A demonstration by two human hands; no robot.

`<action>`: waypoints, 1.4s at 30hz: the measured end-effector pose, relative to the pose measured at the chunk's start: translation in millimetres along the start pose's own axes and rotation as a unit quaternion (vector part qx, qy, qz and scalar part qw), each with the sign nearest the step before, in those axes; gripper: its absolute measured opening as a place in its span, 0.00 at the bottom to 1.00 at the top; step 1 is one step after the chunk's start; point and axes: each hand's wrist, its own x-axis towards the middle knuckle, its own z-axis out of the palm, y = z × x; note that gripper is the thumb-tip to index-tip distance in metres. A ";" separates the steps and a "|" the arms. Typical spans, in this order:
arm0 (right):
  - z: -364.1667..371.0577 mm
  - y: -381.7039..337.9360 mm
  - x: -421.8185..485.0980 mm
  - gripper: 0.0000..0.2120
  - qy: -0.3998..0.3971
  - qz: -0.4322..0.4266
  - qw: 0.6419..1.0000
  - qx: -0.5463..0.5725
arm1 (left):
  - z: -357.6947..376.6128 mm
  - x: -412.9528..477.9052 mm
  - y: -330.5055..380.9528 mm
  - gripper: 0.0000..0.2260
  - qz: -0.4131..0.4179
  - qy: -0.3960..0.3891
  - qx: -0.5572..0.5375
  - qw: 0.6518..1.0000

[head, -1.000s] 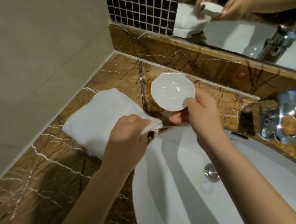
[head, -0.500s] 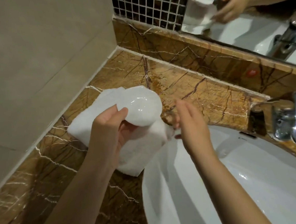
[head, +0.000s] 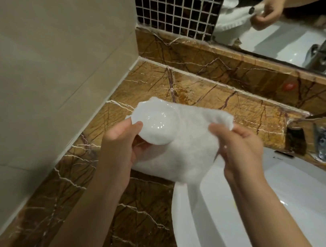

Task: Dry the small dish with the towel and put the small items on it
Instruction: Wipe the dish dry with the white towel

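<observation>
A small white dish [head: 156, 121] with a wavy rim is held by my left hand [head: 121, 144], thumb on its near edge, tilted toward me above the marble counter. The white towel [head: 189, 146] hangs lifted off the counter behind and under the dish. My right hand [head: 241, 147] pinches the towel's right corner between thumb and fingers. My left hand's fingers sit under the dish against the towel. No small items show in view.
The white sink basin [head: 257, 212] fills the lower right. The brown marble counter [head: 139, 200] runs along a beige wall at left. A chrome faucet [head: 325, 141] stands at the right edge. A mirror [head: 285, 22] and dark mosaic tiles [head: 173, 11] line the back.
The dish passed from my right hand to my left. The towel has come up off the counter, and my right hand has taken hold of its right corner.
</observation>
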 end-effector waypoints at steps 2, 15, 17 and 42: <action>-0.9 -16.1 -0.4 0.07 0.041 -0.137 0.988 -0.056 | -1.0 -1.7 0.2 0.08 0.008 -0.001 0.039 0.999; 38.7 -10.4 -18.8 0.19 -0.244 -0.450 0.740 -0.437 | 21.9 -13.2 8.1 0.10 0.045 -0.083 0.090 0.992; 33.6 -5.1 -17.5 0.19 -0.257 -0.435 0.713 -0.485 | 23.8 -13.3 1.4 0.09 0.041 -0.034 0.071 0.996; -11.3 -3.8 -11.0 0.31 -0.235 -0.409 0.796 -0.380 | 16.6 0.5 19.6 0.04 0.010 -0.012 -0.063 0.998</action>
